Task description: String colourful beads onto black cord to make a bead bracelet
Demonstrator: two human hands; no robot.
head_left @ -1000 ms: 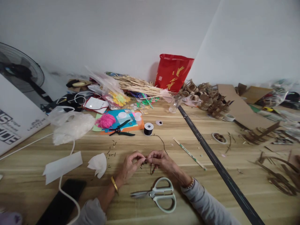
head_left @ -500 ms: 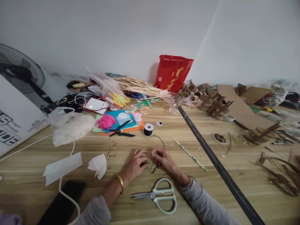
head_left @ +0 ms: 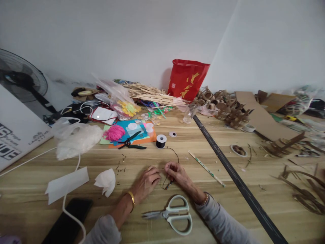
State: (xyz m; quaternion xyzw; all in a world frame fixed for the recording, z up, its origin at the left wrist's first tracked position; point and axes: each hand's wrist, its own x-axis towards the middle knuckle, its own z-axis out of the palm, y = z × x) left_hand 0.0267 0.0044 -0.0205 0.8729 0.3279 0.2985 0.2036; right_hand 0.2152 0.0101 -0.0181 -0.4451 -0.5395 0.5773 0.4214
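Beaded cord (head_left: 168, 185), seemingly slanted, toward right hand (head_left: 178, 173)

On my desk (head_left: 137, 230): scissors (head_left: 165, 214) this side of my right grip (head_left: 175, 171); spool (head_left: 160, 144) beyond it; pliers (head_left: 128, 142) left of spool.

Your table (head_left: 137, 154) presents a smooth wood-grain finish with a low sheen. Your scissors (head_left: 166, 214) combine bright metal blades with smooth, pale plastic handles. Your dark cord (head_left: 178, 157) appears matt. Your bangle (head_left: 132, 200) is polished, gold-coloured metal; your sleeves (head_left: 220, 217) are matt grey cloth. You also have fibrous pink yarn (head_left: 114, 133), a wrinkled translucent plastic bag (head_left: 78, 139), creased matt white paper (head_left: 106, 181) and a clear, glossy tumbler (head_left: 189, 114), glass or plastic undetermined.
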